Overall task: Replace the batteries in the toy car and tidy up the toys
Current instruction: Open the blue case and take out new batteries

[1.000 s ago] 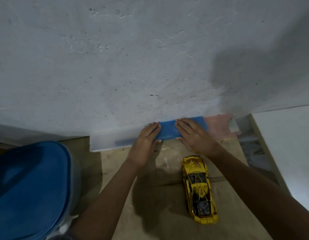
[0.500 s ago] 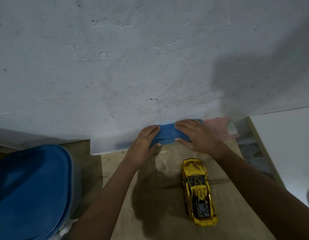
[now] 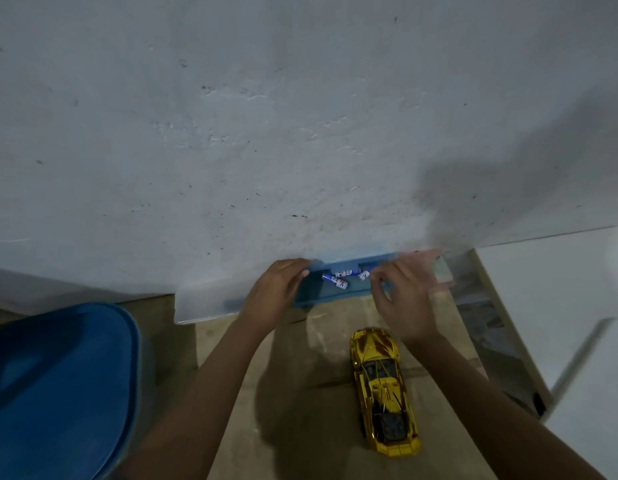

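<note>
Down by the wall, left hand [image 3: 276, 292] grips the open blue box [image 3: 331, 296], batteries [image 3: 342, 279] inside; right hand [image 3: 408, 303] blurred, fingers curled alongside, grip unclear

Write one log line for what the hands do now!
left hand grips blue box | right hand blurred over box, grip unclear | batteries lying inside | yellow toy car untouched

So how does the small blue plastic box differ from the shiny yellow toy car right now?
The small blue plastic box lies crosswise at the foot of the wall; the shiny yellow toy car lies lengthwise, nose towards the wall. The box is open, showing small batteries; the car sits upright on its wheels. The left hand grips the box's end; no hand touches the car. Both lie close in front of the person.
</note>
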The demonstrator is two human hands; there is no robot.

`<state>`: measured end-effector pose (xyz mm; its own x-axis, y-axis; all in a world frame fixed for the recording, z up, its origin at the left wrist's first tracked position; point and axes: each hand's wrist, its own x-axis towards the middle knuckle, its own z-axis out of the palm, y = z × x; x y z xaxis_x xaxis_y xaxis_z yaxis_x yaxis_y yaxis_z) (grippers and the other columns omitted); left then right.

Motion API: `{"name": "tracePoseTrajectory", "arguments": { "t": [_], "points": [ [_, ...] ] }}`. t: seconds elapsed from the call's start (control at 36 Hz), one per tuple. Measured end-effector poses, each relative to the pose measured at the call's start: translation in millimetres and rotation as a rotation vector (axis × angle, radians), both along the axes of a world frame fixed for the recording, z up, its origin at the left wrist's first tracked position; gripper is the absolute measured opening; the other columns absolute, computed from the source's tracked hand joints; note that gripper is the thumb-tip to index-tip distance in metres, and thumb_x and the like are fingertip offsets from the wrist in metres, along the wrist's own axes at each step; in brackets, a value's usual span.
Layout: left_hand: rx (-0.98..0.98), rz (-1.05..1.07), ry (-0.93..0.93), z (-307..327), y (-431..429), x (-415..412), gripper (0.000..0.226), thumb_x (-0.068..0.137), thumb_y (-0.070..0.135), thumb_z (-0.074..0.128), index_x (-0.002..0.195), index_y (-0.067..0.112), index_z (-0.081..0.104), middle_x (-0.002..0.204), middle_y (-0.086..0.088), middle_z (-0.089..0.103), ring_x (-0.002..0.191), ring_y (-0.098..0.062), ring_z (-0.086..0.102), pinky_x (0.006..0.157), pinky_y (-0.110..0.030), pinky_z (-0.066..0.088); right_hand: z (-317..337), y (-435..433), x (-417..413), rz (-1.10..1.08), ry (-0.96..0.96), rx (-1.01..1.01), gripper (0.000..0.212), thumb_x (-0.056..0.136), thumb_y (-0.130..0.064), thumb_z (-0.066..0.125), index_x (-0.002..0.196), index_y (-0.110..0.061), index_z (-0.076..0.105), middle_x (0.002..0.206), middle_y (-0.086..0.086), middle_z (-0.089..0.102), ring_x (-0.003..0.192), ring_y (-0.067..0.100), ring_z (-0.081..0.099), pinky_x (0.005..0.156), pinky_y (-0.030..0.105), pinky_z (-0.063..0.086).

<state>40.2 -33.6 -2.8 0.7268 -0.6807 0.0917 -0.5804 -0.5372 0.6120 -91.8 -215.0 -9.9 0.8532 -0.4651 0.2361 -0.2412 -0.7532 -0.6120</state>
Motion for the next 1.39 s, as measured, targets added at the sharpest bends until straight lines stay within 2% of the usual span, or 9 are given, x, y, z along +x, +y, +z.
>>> {"name": "tracePoseTrajectory", "arguments": {
  "t": [0.06,0.17,0.28,0.44,0.67,1.0,1.14,1.28,1.39],
  "points": [
    [0.010,-0.007,0.024,1,-1,3,0.028,0.096,0.012,0.051,0.120,0.005,0.062,0.123,-0.010,0.063,0.114,-0.023,0.056,0.094,-0.008,0.028,-3,4,0,0.018,0.108,0.016,0.016,0.092,-0.014,0.054,0.100,-0.007,0.065,0.099,0.007,0.063,0.093,0.018,0.058,0.075,0.020,0.042],
    [0.012,-0.025,0.078,8,-2,8,0.026,0.096,0.013,0.051,0.117,0.004,0.064,0.119,-0.009,0.065,0.110,-0.021,0.059,0.091,-0.005,0.028,-4,11,7,0.043,0.248,-0.012,0.033,0.095,-0.016,0.048,0.125,-0.005,0.053,0.123,0.011,0.056,0.115,0.022,0.050,0.094,0.026,0.040],
    [0.007,-0.033,0.112,11,-2,9,0.027,0.096,0.014,0.051,0.118,0.005,0.064,0.119,-0.008,0.065,0.110,-0.018,0.058,0.091,-0.004,0.029,-7,21,16,0.025,0.342,-0.057,0.037,0.096,-0.020,0.043,0.128,-0.002,0.047,0.128,0.013,0.050,0.120,0.022,0.044,0.104,0.032,0.037],
    [-0.024,-0.046,0.130,11,-1,10,0.027,0.096,0.013,0.051,0.118,0.007,0.064,0.118,-0.007,0.065,0.108,-0.019,0.059,0.094,-0.013,0.037,-9,39,25,0.090,0.313,0.035,0.038,0.097,-0.020,0.042,0.132,-0.006,0.045,0.128,0.010,0.048,0.118,0.018,0.043,0.096,0.025,0.037],
    [-0.050,-0.040,0.172,11,-1,11,0.027,0.096,0.015,0.052,0.120,0.009,0.063,0.120,-0.006,0.065,0.110,-0.016,0.059,0.098,-0.020,0.040,-17,48,37,0.022,0.333,-0.034,0.040,0.094,-0.028,0.048,0.126,-0.004,0.047,0.125,0.015,0.046,0.112,0.025,0.048,0.094,0.033,0.044],
    [-0.057,-0.051,0.280,13,1,17,0.027,0.092,0.010,0.057,0.118,0.004,0.064,0.121,-0.009,0.063,0.104,-0.008,0.054,0.086,0.006,0.031,-25,60,43,0.229,0.272,-0.149,0.036,0.093,-0.035,0.049,0.119,-0.012,0.054,0.115,0.012,0.054,0.096,0.026,0.058,0.074,0.035,0.049],
    [-0.086,-0.037,0.339,10,1,20,0.027,0.090,0.010,0.059,0.116,0.005,0.065,0.120,-0.007,0.064,0.105,-0.009,0.056,0.088,0.002,0.035,-22,56,42,0.310,0.260,-0.056,0.040,0.095,-0.033,0.046,0.130,-0.014,0.045,0.128,0.008,0.045,0.103,0.020,0.055,0.081,0.029,0.048],
    [-0.136,-0.017,0.417,11,-1,23,0.027,0.089,0.008,0.060,0.116,0.006,0.065,0.108,0.008,0.061,0.100,-0.004,0.057,0.083,0.002,0.038,-23,58,43,0.405,0.275,-0.015,0.045,0.093,-0.024,0.050,0.134,-0.007,0.042,0.134,0.009,0.041,0.108,0.021,0.054,0.087,0.033,0.051],
    [-0.128,-0.013,0.424,10,-1,25,0.026,0.088,0.009,0.062,0.114,0.006,0.066,0.110,0.003,0.065,0.099,-0.005,0.059,0.083,0.001,0.040,-24,60,44,0.381,0.292,-0.047,0.051,0.094,-0.031,0.048,0.138,-0.008,0.036,0.138,0.009,0.037,0.115,0.020,0.048,0.092,0.029,0.045]
  ]
}}
